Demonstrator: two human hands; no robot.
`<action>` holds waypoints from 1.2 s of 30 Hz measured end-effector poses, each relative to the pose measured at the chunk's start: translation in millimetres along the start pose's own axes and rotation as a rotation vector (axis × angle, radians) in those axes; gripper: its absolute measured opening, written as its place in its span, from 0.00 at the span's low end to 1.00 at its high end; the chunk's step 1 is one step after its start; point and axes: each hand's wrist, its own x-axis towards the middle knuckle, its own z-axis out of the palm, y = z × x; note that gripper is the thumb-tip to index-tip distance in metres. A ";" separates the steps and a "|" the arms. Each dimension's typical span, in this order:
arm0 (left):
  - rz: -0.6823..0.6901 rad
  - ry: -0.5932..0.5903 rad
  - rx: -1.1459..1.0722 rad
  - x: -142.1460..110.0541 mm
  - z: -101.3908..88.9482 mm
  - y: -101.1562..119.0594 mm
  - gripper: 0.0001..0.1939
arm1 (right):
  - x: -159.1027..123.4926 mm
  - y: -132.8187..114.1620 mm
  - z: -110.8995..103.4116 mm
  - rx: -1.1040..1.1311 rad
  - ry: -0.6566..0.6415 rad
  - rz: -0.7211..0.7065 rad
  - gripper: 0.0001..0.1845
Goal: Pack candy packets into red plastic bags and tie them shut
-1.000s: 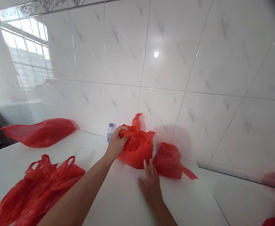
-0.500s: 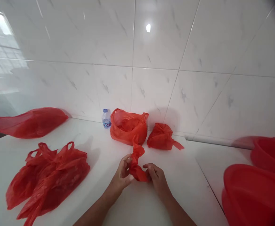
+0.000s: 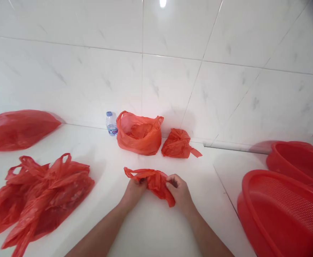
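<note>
A crumpled red plastic bag (image 3: 154, 180) lies between my two hands on the white counter (image 3: 151, 228). My left hand (image 3: 133, 190) pinches its left part and my right hand (image 3: 180, 191) grips its right end; both are closed on it. Behind it, by the wall, an open red bag (image 3: 137, 132) stands with more red plastic inside.
A small knotted red bag (image 3: 178, 144) and a small water bottle (image 3: 110, 123) flank the open bag. A pile of red bags (image 3: 38, 192) lies at the left, another red bag (image 3: 17, 128) far left. Red plastic baskets (image 3: 285, 210) stand at the right.
My left hand pulled a crumpled red bag out of the open bag and brought it toward me; both hands now hold it low over the counter. My view tilted down and right.
</note>
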 end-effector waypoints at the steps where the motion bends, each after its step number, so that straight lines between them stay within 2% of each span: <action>1: -0.002 0.020 -0.080 3.1 -5.7 -2.6 0.04 | 2.8 0.5 -5.6 0.000 0.022 -0.007 0.04; 5: 0.039 0.039 -0.471 15.1 -23.7 -11.1 0.06 | 16.4 5.7 -37.2 -0.057 0.155 -0.059 0.09; 9: 0.061 0.067 -0.533 21.1 -31.7 -11.3 0.07 | 24.1 9.7 -66.5 -0.216 0.465 -0.071 0.10; 11: 0.059 0.050 -0.541 21.0 -31.9 -9.5 0.08 | 22.3 7.3 -69.8 -0.289 0.625 -0.093 0.11; 13: 0.054 0.027 -0.544 19.6 -30.7 -7.8 0.09 | 17.1 2.5 -64.0 -0.369 0.709 -0.165 0.12; 15: 0.047 0.006 -0.547 18.0 -29.4 -6.9 0.10 | 10.4 -3.0 -52.2 -0.469 0.696 -0.285 0.11; 19: 0.039 -0.024 -0.552 16.5 -28.8 -7.6 0.10 | -0.8 -10.7 -27.3 -0.680 0.519 -0.556 0.08; 21: 0.041 -0.031 -0.555 16.7 -29.0 -8.3 0.11 | -4.1 -12.7 -17.9 -0.781 0.451 -0.689 0.10; 23: 0.043 -0.036 -0.554 16.7 -29.0 -8.8 0.11 | -6.3 -13.2 -9.9 -0.874 0.392 -0.777 0.16; 26: 0.042 -0.052 -0.546 15.6 -27.9 -8.5 0.11 | -7.7 -10.5 1.0 -0.986 0.321 -0.789 0.26; 30: 0.037 -0.106 -0.519 10.6 -23.4 -3.2 0.13 | -4.5 -3.9 4.1 -1.026 0.271 -0.736 0.23; 33: 0.034 -0.201 -0.446 4.3 -17.0 3.5 0.10 | 2.1 -2.7 -9.7 -0.948 0.369 -0.697 0.17; 36: 0.101 -0.283 -0.201 -1.8 -10.0 5.5 0.19 | 9.1 -4.0 -30.6 -0.866 0.516 -0.642 0.10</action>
